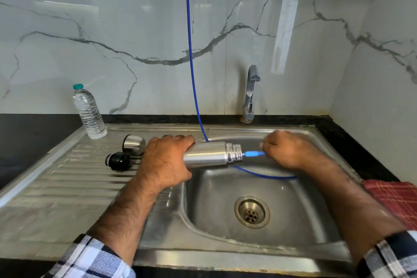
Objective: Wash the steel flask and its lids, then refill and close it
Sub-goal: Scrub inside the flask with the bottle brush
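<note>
My left hand point(165, 160) grips the steel flask point(209, 155) around its body and holds it sideways over the sink basin point(293, 205), open threaded mouth pointing right. My right hand point(291, 149) pinches the light-blue nozzle point(253, 154) at the end of a thin blue hose point(190, 52), its tip right at the flask's mouth. The hose hangs from above and loops behind the flask. On the drainboard point(67, 187) to the left lie the steel cup lid point(133, 144) and the black inner stopper point(118, 160).
A clear plastic water bottle point(89, 111) with a green cap stands at the drainboard's back left. A chrome tap point(250, 95) rises behind the basin. The drain point(252, 211) sits mid-basin. A red checked cloth point(394, 198) lies at the right edge.
</note>
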Demonstrator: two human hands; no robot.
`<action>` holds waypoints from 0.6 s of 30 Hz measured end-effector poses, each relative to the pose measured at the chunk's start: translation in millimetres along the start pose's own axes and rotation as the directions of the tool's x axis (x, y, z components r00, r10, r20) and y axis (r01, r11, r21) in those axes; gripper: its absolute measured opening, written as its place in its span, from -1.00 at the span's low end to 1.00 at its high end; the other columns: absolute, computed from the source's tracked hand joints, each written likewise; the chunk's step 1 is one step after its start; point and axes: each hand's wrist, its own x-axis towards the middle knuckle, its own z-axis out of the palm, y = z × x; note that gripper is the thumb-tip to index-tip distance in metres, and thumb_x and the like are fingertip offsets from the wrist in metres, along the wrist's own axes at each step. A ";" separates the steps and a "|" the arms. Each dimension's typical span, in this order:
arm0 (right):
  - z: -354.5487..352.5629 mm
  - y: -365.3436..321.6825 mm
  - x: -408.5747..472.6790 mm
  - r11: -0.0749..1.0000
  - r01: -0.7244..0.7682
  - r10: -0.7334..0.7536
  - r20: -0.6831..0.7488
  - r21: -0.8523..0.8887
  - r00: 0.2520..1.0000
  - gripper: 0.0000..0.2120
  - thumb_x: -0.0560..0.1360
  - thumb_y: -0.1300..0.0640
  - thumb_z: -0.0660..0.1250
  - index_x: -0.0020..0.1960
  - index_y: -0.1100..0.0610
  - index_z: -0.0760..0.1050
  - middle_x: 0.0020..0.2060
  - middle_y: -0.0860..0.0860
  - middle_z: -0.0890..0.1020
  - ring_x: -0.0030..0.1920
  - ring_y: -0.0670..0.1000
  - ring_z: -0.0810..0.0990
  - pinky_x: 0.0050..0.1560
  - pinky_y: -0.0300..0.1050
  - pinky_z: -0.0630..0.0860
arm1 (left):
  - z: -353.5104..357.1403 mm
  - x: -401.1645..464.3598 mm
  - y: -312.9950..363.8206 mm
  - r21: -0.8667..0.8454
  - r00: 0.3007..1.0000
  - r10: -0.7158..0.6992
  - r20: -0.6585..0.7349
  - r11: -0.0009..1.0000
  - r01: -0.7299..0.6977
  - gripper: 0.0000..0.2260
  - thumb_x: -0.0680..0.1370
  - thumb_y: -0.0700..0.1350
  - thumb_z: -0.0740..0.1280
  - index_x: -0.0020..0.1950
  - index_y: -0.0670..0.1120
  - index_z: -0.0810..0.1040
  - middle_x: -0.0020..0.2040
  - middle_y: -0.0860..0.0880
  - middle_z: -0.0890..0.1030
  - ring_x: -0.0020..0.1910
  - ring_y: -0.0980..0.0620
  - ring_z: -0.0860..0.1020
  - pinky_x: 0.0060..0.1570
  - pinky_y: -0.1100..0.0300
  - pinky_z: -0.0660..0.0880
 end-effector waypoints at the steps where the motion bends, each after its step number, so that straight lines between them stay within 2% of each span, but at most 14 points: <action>1: 0.8 2.7 -0.5 1.000 -0.015 0.015 0.149 -0.002 0.989 -0.68 0.69 -0.08 0.21 -0.08 0.06 0.60 -0.09 0.03 0.63 -0.04 0.09 0.62 0.00 0.02 0.55 | 0.2 0.9 2.5 0.032 1.000 0.024 0.000 0.999 -0.024 -0.39 0.28 0.16 0.59 0.28 0.19 0.48 0.01 0.21 0.57 -0.05 0.11 0.40 0.11 0.06 0.39; 2: 2.4 3.8 -3.7 1.000 -0.025 0.026 0.175 -0.007 0.984 -0.64 0.71 -0.13 0.20 -0.07 0.05 0.61 -0.09 0.01 0.63 -0.04 0.06 0.61 0.00 0.02 0.55 | 0.0 1.6 5.0 0.048 0.999 0.035 -0.002 0.998 -0.035 -0.39 0.28 0.16 0.58 0.29 0.19 0.47 0.04 0.20 0.58 -0.04 0.11 0.40 0.09 0.06 0.37; 3: 5.8 4.3 -7.9 0.999 -0.041 0.039 0.088 0.030 0.995 -0.58 0.70 -0.23 0.18 -0.09 0.03 0.59 -0.16 -0.03 0.62 -0.11 0.02 0.60 -0.08 -0.02 0.53 | -0.2 1.8 6.2 0.042 1.000 0.029 -0.001 0.999 -0.029 -0.39 0.28 0.17 0.58 0.29 0.19 0.47 0.04 0.20 0.58 -0.04 0.10 0.41 0.06 0.06 0.34; 4: 7.3 4.0 -14.5 0.996 -0.032 0.039 -0.092 0.078 0.995 -0.54 0.66 -0.33 0.18 -0.11 0.00 0.56 -0.23 -0.08 0.60 -0.19 -0.03 0.58 -0.13 -0.05 0.49 | -0.1 1.9 6.8 0.016 1.000 0.012 -0.007 1.000 -0.012 -0.39 0.28 0.17 0.58 0.28 0.19 0.48 0.02 0.20 0.58 -0.06 0.10 0.42 0.03 0.08 0.32; 5: 7.4 2.8 -18.9 0.996 0.028 -0.002 -0.298 0.082 0.955 -0.56 0.63 -0.39 0.20 -0.09 -0.04 0.55 -0.24 -0.13 0.58 -0.22 -0.05 0.57 -0.10 -0.04 0.48 | 0.1 1.9 5.9 -0.020 1.000 -0.016 -0.015 1.000 0.016 -0.39 0.26 0.18 0.58 0.26 0.18 0.50 -0.01 0.20 0.58 -0.08 0.10 0.45 0.00 0.10 0.33; 6: 8.7 2.4 -20.1 0.991 0.129 -0.105 -0.449 0.023 0.887 -0.61 0.62 -0.38 0.25 -0.03 -0.07 0.56 -0.19 -0.15 0.59 -0.18 -0.05 0.58 0.00 0.00 0.48 | -0.5 1.6 4.2 -0.063 0.999 -0.050 -0.021 0.997 0.049 -0.39 0.23 0.19 0.58 0.24 0.16 0.52 -0.04 0.20 0.60 -0.11 0.09 0.49 -0.03 0.12 0.38; 8: 13.6 5.1 -16.7 0.950 0.273 -0.307 -0.603 -0.150 0.736 -0.71 0.62 -0.24 0.36 0.07 -0.03 0.62 -0.07 -0.10 0.62 -0.05 0.03 0.62 0.19 0.13 0.43 | -2.3 -0.3 0.5 -0.161 0.991 -0.130 -0.004 0.979 0.128 -0.37 0.17 0.20 0.60 0.20 0.15 0.54 -0.13 0.20 0.61 -0.16 0.07 0.57 0.00 0.10 0.54; 9: 14.5 5.1 -14.5 0.934 0.292 -0.352 -0.656 -0.205 0.668 -0.77 0.64 -0.14 0.38 0.08 0.00 0.66 -0.06 -0.06 0.64 -0.03 0.09 0.63 0.22 0.17 0.41 | -3.1 -0.7 -1.4 -0.200 0.987 -0.159 0.013 0.967 0.159 -0.37 0.15 0.20 0.61 0.18 0.16 0.55 -0.17 0.21 0.60 -0.17 0.07 0.59 0.05 0.04 0.59; 12: 18.5 0.8 -10.7 0.914 0.279 -0.404 -0.728 -0.296 0.553 -0.83 0.67 0.01 0.36 0.04 0.05 0.70 -0.11 -0.01 0.66 -0.10 0.17 0.62 0.07 0.12 0.43 | -3.9 -1.9 -4.0 -0.239 0.984 -0.174 0.040 0.954 0.179 -0.34 0.13 0.20 0.63 0.18 0.19 0.55 -0.18 0.23 0.60 -0.18 0.08 0.60 0.15 -0.11 0.61; 14: 18.8 -1.9 -12.2 0.899 0.290 -0.436 -0.723 -0.327 0.536 -0.80 0.66 -0.01 0.35 -0.06 0.04 0.67 -0.19 -0.03 0.63 -0.18 0.16 0.60 -0.08 0.07 0.42 | -3.2 -2.1 -5.0 -0.226 0.987 -0.161 0.027 0.961 0.163 -0.35 0.15 0.16 0.65 0.21 0.18 0.56 -0.17 0.22 0.60 -0.17 0.08 0.59 0.12 -0.07 0.62; 15: 18.5 -3.0 -13.3 0.900 0.291 -0.435 -0.711 -0.325 0.552 -0.77 0.65 -0.03 0.33 -0.10 0.03 0.64 -0.22 -0.03 0.61 -0.21 0.16 0.60 -0.14 0.05 0.42 | -3.3 -2.4 -6.1 -0.218 0.988 -0.151 0.019 0.964 0.151 -0.35 0.16 0.15 0.64 0.22 0.17 0.56 -0.15 0.21 0.61 -0.16 0.07 0.59 0.09 -0.03 0.62; 18: 11.5 -4.3 -14.2 0.922 0.276 -0.387 -0.618 -0.273 0.684 -0.61 0.67 -0.14 0.20 -0.23 0.05 0.51 -0.35 0.01 0.57 -0.33 0.20 0.60 -0.32 -0.04 0.39 | -2.7 -3.1 -10.8 -0.207 0.994 -0.107 0.024 0.972 0.110 -0.34 0.16 0.13 0.63 0.23 0.17 0.56 -0.07 0.20 0.63 -0.13 0.06 0.60 0.04 0.01 0.62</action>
